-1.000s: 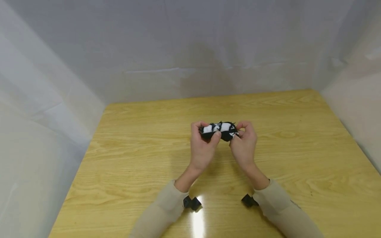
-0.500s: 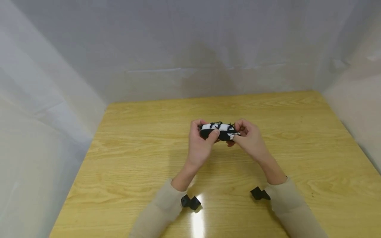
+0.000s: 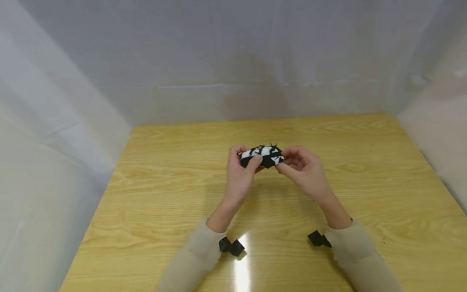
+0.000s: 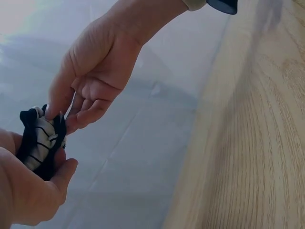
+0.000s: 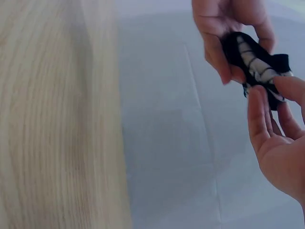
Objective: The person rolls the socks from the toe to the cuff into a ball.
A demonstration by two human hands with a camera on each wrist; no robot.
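Head view shows a small black-and-white cloth bundle [image 3: 261, 156] raised above the worktop [image 3: 164, 194], between both sets of fingers. Left hand [image 3: 238, 176] curls round its left end, steadying it; right hand [image 3: 303, 170] pinches the other end, apparently to work the fabric.

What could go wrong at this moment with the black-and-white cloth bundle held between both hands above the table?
1. The black-and-white cloth bundle is small and held only by fingertips: the left hand grips one end, the right hand pinches the other. A slip could drop it onto the wooden table.
2. Loose black threads stick out of its top edge; pulling might snag or fray them.
3. The fingers hide much of the bundle, so its folds are hard to check.
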